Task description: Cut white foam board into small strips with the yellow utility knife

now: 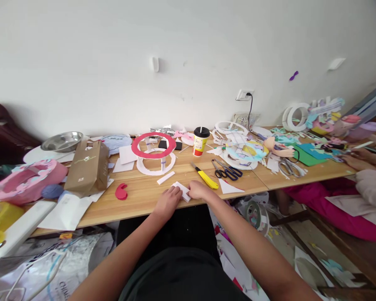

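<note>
At the table's front edge, a small white foam-board piece (182, 190) lies between my two hands. My left hand (169, 201) presses its left part, fingers curled together over it. My right hand (198, 190) is closed at its right edge, fingertips partly hidden. Just beyond lies a narrow white strip (166, 178). Behind it stands a red ring (138, 150) raised on short posts above a white ring (143, 168). To the right of my right hand are a yellow utility knife (208, 179), dark-handled scissors (227, 172) and a white triangular scrap (229, 186).
A lidded cup (200, 144) stands behind the knife. Left are a red scrap (121, 191), brown paper bag (86, 169), metal bowl (62, 142) and pink ring-shaped piece (31, 179). Cut foam pieces and green sheets (310, 156) crowd the right, near another person's hands (357, 161).
</note>
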The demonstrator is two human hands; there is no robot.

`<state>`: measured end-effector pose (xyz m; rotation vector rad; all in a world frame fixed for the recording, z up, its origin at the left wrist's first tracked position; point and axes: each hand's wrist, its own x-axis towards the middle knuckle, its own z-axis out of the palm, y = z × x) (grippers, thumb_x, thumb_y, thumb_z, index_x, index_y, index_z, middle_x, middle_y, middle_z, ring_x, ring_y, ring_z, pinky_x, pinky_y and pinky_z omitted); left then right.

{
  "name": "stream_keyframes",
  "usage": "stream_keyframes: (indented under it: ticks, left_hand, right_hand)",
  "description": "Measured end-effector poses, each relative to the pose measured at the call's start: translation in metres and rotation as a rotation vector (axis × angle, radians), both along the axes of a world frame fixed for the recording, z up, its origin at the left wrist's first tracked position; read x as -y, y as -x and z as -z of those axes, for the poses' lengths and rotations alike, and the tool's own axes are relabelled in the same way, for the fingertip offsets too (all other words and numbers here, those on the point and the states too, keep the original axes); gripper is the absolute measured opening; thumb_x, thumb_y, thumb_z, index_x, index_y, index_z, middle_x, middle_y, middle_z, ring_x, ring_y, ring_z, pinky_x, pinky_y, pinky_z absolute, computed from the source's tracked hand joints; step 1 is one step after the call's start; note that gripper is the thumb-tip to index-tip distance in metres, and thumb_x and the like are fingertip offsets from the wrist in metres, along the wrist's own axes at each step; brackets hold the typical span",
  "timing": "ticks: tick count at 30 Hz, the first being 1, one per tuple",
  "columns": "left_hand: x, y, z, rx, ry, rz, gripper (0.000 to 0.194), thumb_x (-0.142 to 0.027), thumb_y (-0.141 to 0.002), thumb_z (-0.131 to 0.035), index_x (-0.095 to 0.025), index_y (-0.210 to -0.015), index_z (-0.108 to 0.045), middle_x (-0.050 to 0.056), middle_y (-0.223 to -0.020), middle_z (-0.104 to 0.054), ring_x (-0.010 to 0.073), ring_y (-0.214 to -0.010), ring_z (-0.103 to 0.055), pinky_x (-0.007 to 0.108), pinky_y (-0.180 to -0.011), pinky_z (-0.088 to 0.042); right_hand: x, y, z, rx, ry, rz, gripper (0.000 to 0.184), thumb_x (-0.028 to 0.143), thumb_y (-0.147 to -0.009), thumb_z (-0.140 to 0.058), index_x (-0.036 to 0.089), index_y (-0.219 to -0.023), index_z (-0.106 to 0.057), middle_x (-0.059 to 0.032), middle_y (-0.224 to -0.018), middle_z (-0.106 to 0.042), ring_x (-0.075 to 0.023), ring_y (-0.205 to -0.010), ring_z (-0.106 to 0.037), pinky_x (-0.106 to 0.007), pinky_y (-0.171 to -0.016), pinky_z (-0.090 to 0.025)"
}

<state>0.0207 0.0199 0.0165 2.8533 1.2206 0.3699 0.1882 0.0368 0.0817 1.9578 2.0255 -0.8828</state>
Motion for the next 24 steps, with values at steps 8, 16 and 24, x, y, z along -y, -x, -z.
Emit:
stream_keyframes:
  ticks: [8,16,24]
  left_hand:
    - [-0.0012,-0.0025,0.0011,-0.018,-0.030,-0.020,0.015,-0.025,-0.097,-0.047,-0.019,-0.089,-0.058,0.004,-0.093,-0.059,0.0213,-0.091,-0.053,0.034,-0.075,-0.045]
    - [0.0006,-0.0039,0.0044,-0.022,-0.058,-0.030,0.012,-0.021,-0.096,-0.047,-0.019,-0.090,-0.057,0.005,-0.093,-0.058,0.0211,-0.091,-0.052,0.033,-0.075,-0.045]
    - [-0.0010,-0.0056,0.0054,-0.022,-0.074,-0.028,0.013,-0.022,-0.097,-0.047,-0.019,-0.090,-0.057,0.005,-0.094,-0.059,0.0212,-0.092,-0.053,0.033,-0.076,-0.046]
  right_hand:
    - [-0.0031,0.0033,-0.0087,0.043,0.046,0.007,0.035,0.036,-0.094,-0.060,0.017,-0.123,-0.057,-0.0087,-0.124,-0.059,-0.0217,-0.105,-0.062,-0.042,-0.088,-0.054]
    - [-0.0055,0.0006,-0.0057,0.018,0.078,-0.004,0.034,0.036,-0.094,-0.060,0.017,-0.122,-0.058,-0.0084,-0.123,-0.060,-0.0216,-0.104,-0.062,-0.042,-0.088,-0.054]
    - [-0.0064,-0.0023,-0.0045,-0.020,0.063,-0.005,0.030,0.035,-0.094,-0.060,0.016,-0.116,-0.060,-0.0072,-0.116,-0.063,-0.0201,-0.100,-0.064,-0.041,-0.086,-0.054]
